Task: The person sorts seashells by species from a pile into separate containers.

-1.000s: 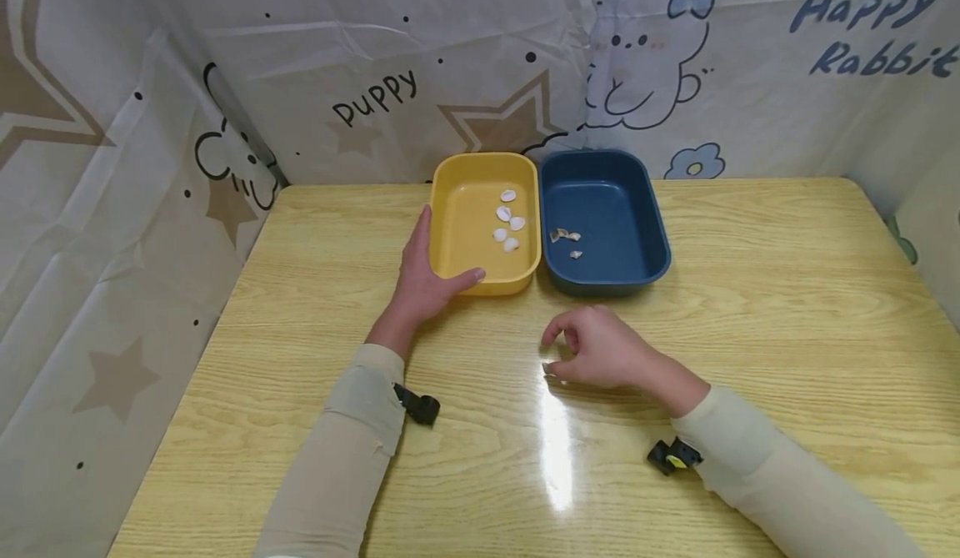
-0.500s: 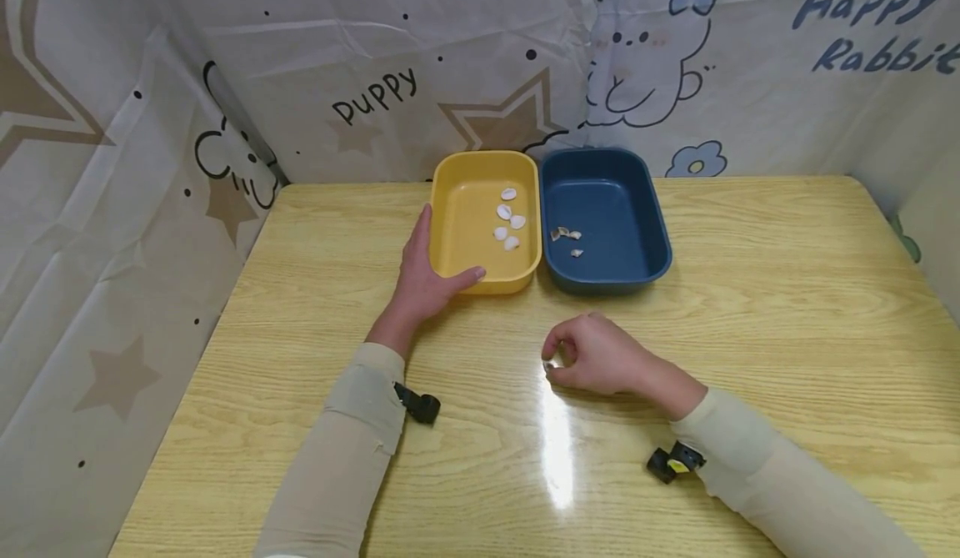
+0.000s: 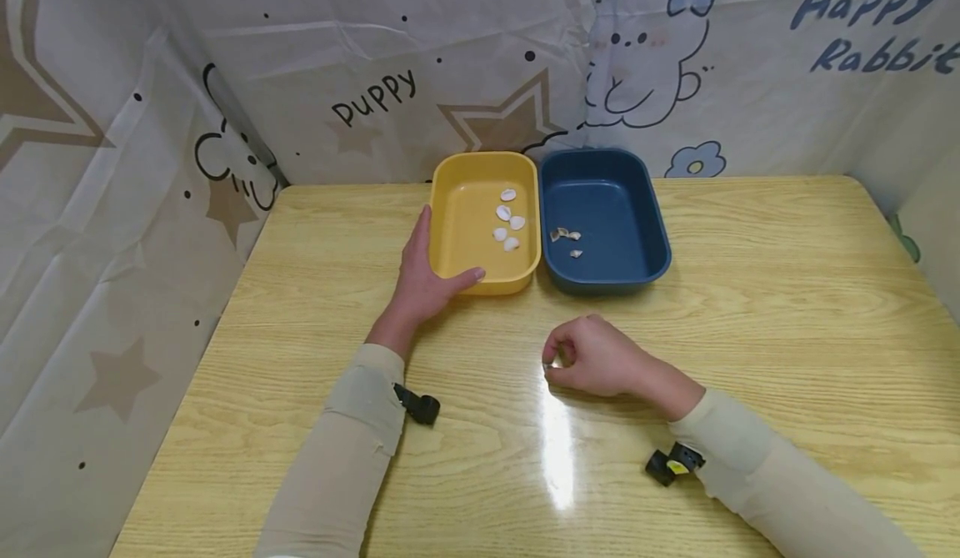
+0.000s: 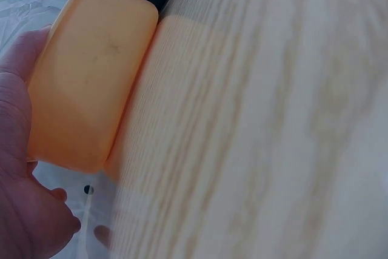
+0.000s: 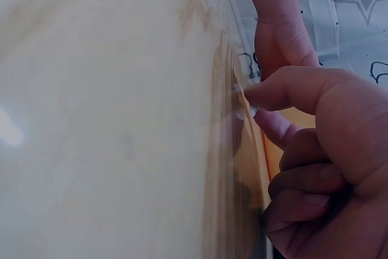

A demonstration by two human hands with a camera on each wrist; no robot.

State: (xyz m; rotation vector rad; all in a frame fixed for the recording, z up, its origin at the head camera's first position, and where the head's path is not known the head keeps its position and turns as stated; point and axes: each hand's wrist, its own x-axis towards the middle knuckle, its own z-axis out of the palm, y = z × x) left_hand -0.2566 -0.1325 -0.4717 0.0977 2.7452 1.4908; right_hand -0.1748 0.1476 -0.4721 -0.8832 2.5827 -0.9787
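Note:
In the head view my left hand (image 3: 427, 279) holds the near left corner of a yellow plastic bin (image 3: 457, 208), its thumb over the front rim and its fingers along the left wall. Several white seashells (image 3: 503, 213) lie in that bin's right half. Low over the table in front of the bins, my right hand (image 3: 596, 356) pinches a tiny pale shell (image 5: 253, 111) between thumb and index finger. Fingertips cover most of it. The other fingers are curled into the palm in the right wrist view.
A dark blue bin (image 3: 615, 224) stands right beside the yellow one, with several small brownish shells (image 3: 564, 233) near its left wall. Both sit at the back of the wood-grain table (image 3: 772, 308), against a printed cloth backdrop (image 3: 300, 41).
The right thumb and index finger have closed together on the small shell, and the right hand has sunk slightly toward the near side. The left hand and both bins have kept their places.

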